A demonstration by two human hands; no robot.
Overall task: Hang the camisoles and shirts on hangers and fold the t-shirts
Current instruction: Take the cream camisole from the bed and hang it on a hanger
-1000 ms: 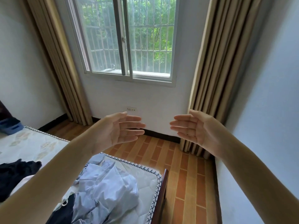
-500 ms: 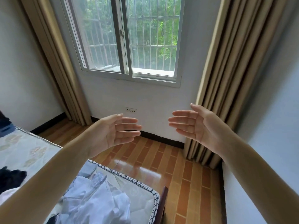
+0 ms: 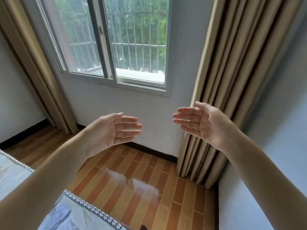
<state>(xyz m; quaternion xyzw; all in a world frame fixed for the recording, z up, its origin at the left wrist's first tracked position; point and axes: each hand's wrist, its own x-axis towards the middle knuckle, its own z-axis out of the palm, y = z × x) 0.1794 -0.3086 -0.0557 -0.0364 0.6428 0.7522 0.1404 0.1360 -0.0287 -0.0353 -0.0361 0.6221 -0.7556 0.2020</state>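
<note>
My left hand (image 3: 114,130) and my right hand (image 3: 201,125) are held out in front of me at chest height, palms facing each other, fingers straight and apart, a gap between them. Neither holds anything. A corner of a pale blue shirt (image 3: 61,216) shows at the bottom left on the mattress (image 3: 93,211), well below my left forearm. No hangers or other clothes are in view.
A barred window (image 3: 119,47) faces me, with tan curtains at left (image 3: 38,72) and right (image 3: 232,80). Brown plank floor (image 3: 132,180) lies between the bed corner and the wall. A white wall (image 3: 274,146) stands close on my right.
The view has tilted up and toward the window, so most of the bed and its clothes have left the frame. Both hands keep the same open, facing pose.
</note>
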